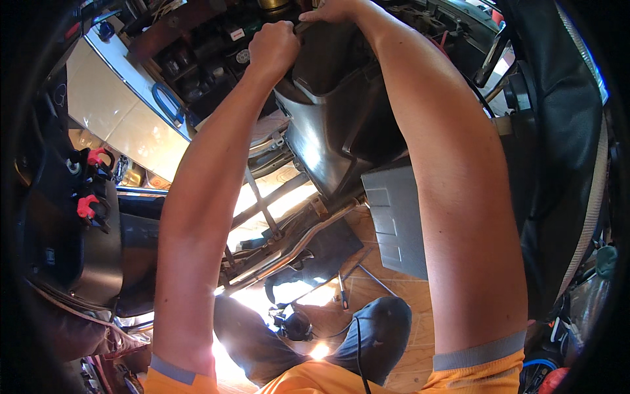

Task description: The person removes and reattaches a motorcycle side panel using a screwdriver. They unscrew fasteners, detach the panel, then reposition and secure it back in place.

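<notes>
At the top of the head view, my left hand is closed in a fist beside the upper left edge of a black plastic motorbike compartment. Whatever lies inside that fist is hidden. My right hand is over the compartment's top edge, with a digit stretched out to the left toward the left hand. Its other fingers are partly hidden at the picture's upper border. The compartment stands tilted above a bare metal frame of tubes, its glossy front facing me.
A grey box-shaped part stands under my right forearm. On the tiled floor lies a screwdriver, near my knees. Black body panels with red-handled parts are at left. A black padded seat rises at right.
</notes>
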Demonstrator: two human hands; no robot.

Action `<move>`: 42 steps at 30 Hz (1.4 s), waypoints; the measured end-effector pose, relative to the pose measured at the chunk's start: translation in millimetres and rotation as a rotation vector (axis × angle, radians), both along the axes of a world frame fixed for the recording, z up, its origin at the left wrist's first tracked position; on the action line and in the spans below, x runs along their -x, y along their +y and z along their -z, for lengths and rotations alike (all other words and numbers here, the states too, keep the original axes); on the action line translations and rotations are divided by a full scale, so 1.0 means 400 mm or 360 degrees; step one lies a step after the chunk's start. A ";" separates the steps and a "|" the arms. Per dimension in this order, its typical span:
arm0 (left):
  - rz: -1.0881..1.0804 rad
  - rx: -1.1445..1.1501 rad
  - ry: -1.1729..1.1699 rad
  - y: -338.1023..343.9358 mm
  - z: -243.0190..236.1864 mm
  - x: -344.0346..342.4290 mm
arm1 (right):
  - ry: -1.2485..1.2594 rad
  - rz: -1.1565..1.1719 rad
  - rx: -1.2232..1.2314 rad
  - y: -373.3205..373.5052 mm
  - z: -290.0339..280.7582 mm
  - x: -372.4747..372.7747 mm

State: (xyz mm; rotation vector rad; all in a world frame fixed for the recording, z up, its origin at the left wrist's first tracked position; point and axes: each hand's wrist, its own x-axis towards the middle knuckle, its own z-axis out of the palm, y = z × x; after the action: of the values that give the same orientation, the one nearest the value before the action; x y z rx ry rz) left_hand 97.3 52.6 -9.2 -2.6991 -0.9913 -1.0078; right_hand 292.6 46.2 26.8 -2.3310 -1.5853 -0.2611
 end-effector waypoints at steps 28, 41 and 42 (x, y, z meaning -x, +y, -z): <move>0.0503 0.1315 -0.0853 0.009 0.076 0.102 | 0.0007 -0.0046 -0.0012 -0.093 -0.012 0.041; 0.0609 0.1528 -0.0905 0.008 0.179 0.129 | -0.0069 -0.0346 0.1219 -0.375 -0.145 0.350; 0.0598 0.1550 -0.0856 0.015 0.175 0.132 | -0.0037 -0.0333 0.1193 -0.387 -0.146 0.356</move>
State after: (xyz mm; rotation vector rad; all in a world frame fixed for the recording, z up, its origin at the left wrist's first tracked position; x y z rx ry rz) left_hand 44.7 58.6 -79.3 -3.5770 -1.3557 -1.7520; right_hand 150.4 -108.4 85.3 -2.6198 -2.1948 0.4334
